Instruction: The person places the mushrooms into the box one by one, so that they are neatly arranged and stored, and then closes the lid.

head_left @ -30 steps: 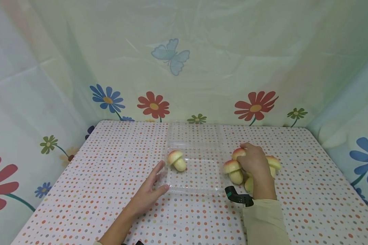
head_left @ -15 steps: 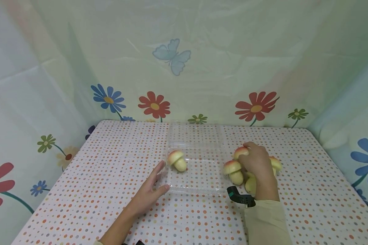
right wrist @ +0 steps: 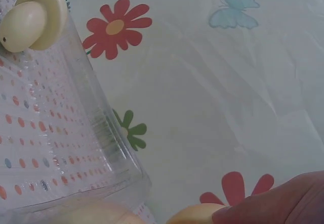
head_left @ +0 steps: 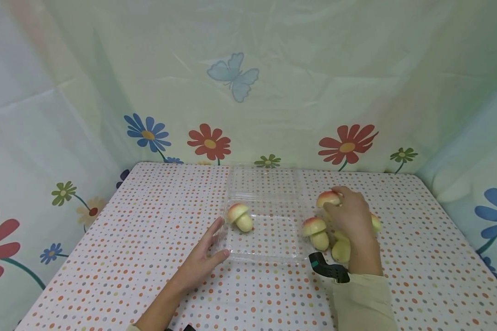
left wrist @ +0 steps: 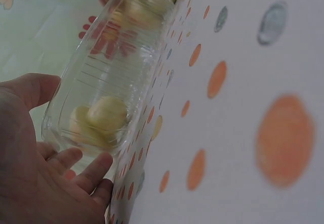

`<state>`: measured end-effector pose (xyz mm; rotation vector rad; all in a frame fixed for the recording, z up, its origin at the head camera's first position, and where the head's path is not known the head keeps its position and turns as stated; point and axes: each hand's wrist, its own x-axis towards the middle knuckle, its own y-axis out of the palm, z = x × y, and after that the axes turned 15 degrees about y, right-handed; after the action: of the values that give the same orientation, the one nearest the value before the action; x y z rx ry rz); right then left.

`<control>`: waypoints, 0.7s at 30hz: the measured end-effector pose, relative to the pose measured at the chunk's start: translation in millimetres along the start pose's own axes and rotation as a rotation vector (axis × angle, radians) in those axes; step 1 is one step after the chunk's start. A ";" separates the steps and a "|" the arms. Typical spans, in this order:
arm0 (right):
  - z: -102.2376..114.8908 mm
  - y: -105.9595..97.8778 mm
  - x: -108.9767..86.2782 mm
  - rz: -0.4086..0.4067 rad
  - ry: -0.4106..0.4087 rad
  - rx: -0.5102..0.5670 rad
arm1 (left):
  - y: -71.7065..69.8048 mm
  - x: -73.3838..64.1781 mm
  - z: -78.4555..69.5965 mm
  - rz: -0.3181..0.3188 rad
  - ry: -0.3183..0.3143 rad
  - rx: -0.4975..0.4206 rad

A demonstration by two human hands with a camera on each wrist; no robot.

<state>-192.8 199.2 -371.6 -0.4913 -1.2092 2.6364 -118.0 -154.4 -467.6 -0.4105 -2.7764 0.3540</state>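
A clear plastic clamshell box lies on the table with its lid folded back. One mushroom-shaped piece with a red-tinged cap sits in its left part. My left hand rests around the box's front left corner, fingers fairly straight, touching its side. To the right of the box, my right hand pinches another mushroom-shaped piece by its cap; its lower part is hidden. In the right wrist view only the thumb and an edge of the held mushroom-shaped piece show.
Close to the box's right side lie more mushroom-shaped pieces with one partly behind my right hand. A dotted cloth covers the table. A flowered curtain hangs behind and at both sides.
My right hand has risen slightly and moved a little right and away with the mushroom-shaped piece, uncovering more of a piece below. The left hand and the box have stayed put.
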 end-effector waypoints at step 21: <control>6.1 -5.0 -7.8 -0.030 -0.038 0.039 | -0.6 0.5 2.0 0.008 0.018 -0.005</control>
<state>-187.8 195.7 -362.4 -0.4146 -1.1646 2.6497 -119.3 -155.2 -469.1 -0.4243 -2.7599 0.3432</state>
